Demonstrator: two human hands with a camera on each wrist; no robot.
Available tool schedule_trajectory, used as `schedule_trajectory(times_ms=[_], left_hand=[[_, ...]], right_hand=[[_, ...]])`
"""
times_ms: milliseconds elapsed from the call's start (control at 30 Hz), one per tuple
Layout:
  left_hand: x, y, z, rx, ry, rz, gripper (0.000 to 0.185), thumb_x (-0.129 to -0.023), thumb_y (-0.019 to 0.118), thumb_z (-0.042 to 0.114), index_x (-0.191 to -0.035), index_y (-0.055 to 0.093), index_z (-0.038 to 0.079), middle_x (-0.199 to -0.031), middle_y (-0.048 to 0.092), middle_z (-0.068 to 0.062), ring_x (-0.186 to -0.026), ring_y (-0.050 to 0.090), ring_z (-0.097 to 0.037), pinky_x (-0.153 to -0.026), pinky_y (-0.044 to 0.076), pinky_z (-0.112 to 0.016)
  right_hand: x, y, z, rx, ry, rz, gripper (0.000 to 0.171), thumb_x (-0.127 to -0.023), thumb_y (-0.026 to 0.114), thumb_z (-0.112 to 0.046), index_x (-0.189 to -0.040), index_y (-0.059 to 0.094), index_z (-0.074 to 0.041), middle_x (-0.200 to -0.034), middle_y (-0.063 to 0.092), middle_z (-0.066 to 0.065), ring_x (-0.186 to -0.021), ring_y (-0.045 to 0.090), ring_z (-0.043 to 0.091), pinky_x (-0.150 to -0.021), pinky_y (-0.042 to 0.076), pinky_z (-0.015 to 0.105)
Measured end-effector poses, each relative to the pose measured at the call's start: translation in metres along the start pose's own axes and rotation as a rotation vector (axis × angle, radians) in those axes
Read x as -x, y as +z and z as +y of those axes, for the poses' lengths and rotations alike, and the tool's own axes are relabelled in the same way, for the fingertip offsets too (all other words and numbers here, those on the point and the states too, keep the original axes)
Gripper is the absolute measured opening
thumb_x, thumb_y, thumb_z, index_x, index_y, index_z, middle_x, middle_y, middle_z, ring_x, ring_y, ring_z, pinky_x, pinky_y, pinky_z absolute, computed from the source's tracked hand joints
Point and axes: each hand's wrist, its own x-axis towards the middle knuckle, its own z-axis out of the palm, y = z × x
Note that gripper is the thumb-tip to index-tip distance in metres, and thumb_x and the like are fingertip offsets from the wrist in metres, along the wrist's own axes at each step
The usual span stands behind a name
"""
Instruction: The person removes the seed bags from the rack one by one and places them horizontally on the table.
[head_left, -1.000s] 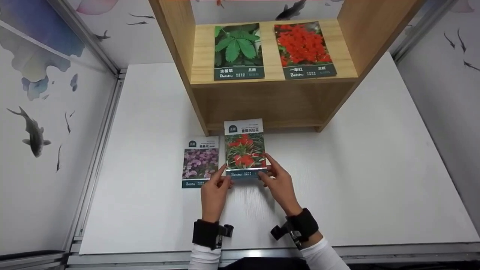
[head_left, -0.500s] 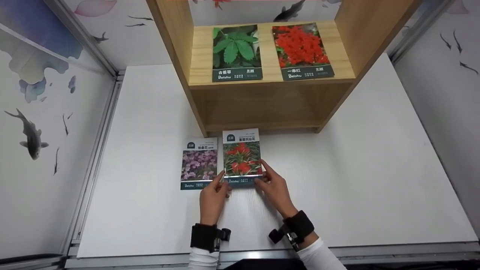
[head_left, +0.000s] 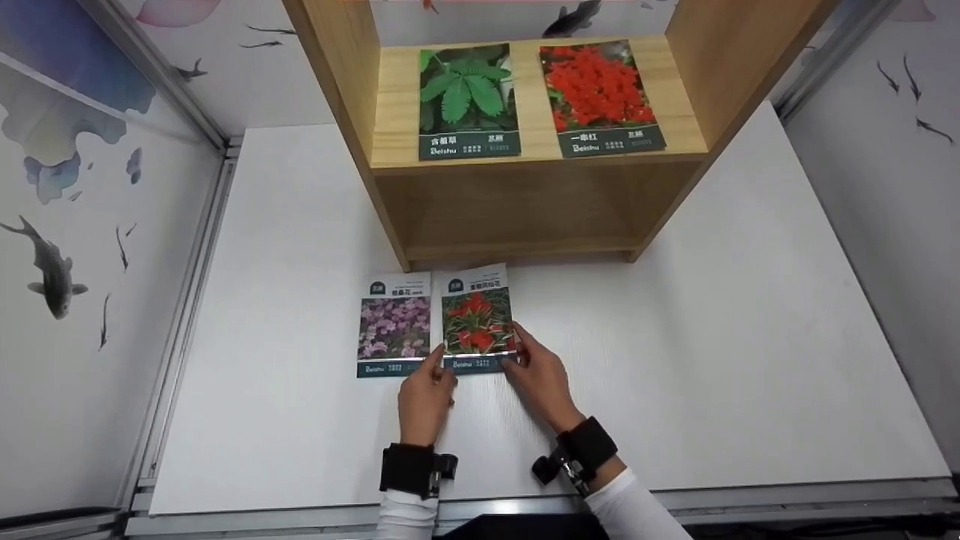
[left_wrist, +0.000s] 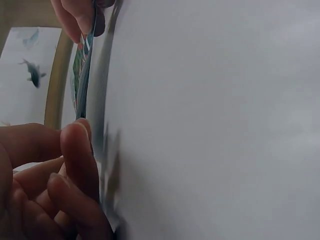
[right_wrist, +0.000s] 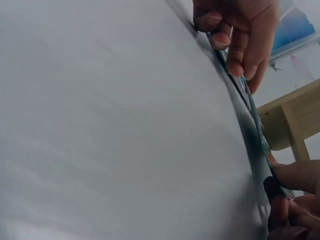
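From the head view, the red-flower packet [head_left: 477, 322] is straight in front of me, over the tabletop [head_left: 720, 360]. The wooden shelf unit [head_left: 540, 165] stands at its 1 o'clock, and the purple-flower packet [head_left: 395, 322] lies just beside it at 9 o'clock. My left hand [head_left: 426, 394] is at its 7 o'clock, my right hand [head_left: 541, 375] between 4 and 5; each pinches a lower corner.

In my left wrist view, the packet shows edge-on towards 11 o'clock, thin and slightly bowed. My left thumb and forefinger nip its near end, with a shadowed gap below; I can't tell whether its far edge touches down.

In my right wrist view, my right thumb bears on the printed face at 4 o'clock, fingers beneath; my left hand shows at 1 o'clock.

I judge it light, flexible and rather slick, easily creased. I'd hold it by the lower side edges, with soft, even pressure, and not squeeze the middle.
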Motion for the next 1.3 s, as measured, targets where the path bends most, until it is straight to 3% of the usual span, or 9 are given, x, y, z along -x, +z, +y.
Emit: schedule_trajectory(times_ms=[200,400,700,1033,1300], left_hand=[[-0.0031,0.0005,-0.0005,-0.057,0.018,0.017,0.038,-0.087,0.055,0.017,-0.125,0.053,0.011,-0.061,0.056,0.009,-0.046,0.049,-0.010,-0.045,0.036,-0.028],[-0.0033,-0.0004,-0.0007,-0.039,-0.038,0.003,0.038,-0.089,0.054,0.022,-0.126,0.053,0.012,-0.058,0.057,0.006,-0.047,0.050,-0.013,-0.048,0.035,-0.030],[-0.0029,0.0000,-0.0025,0.011,-0.095,-0.026,0.044,-0.091,0.050,0.034,-0.129,0.049,0.013,-0.052,0.057,0.004,-0.048,0.051,-0.015,-0.071,0.042,-0.034],[-0.0026,-0.0008,-0.0023,0.011,-0.107,-0.016,0.043,-0.091,0.048,0.035,-0.129,0.049,0.014,-0.053,0.058,0.005,-0.048,0.050,-0.016,-0.066,0.041,-0.033],[-0.0045,-0.0017,-0.0042,0.035,-0.114,-0.015,0.045,-0.091,0.048,0.036,-0.128,0.050,0.012,-0.053,0.059,0.005,-0.056,0.053,-0.013,-0.080,0.041,-0.035]], right_hand=[[-0.0008,0.0039,-0.0020,0.146,-0.023,0.031,0.062,-0.076,0.070,-0.017,-0.133,0.045,-0.014,-0.073,0.052,-0.008,-0.059,0.042,0.006,-0.050,0.033,0.025],[-0.0019,0.0065,-0.0041,0.263,-0.005,0.017,0.062,-0.075,0.070,-0.021,-0.133,0.045,-0.017,-0.073,0.049,-0.008,-0.060,0.044,0.007,-0.047,0.034,0.025],[-0.0040,0.0066,-0.0063,0.304,0.010,0.001,0.060,-0.074,0.071,-0.022,-0.129,0.049,-0.016,-0.073,0.045,-0.006,-0.056,0.041,0.008,-0.044,0.033,0.026],[-0.0054,0.0080,-0.0065,0.290,0.000,0.032,0.053,-0.072,0.070,-0.020,-0.123,0.056,-0.015,-0.076,0.045,-0.005,-0.057,0.042,0.008,-0.045,0.035,0.026],[-0.0056,0.0068,-0.0048,0.273,0.010,0.009,0.052,-0.073,0.072,-0.021,-0.123,0.056,-0.018,-0.080,0.048,-0.006,-0.063,0.046,0.006,-0.049,0.038,0.024]])
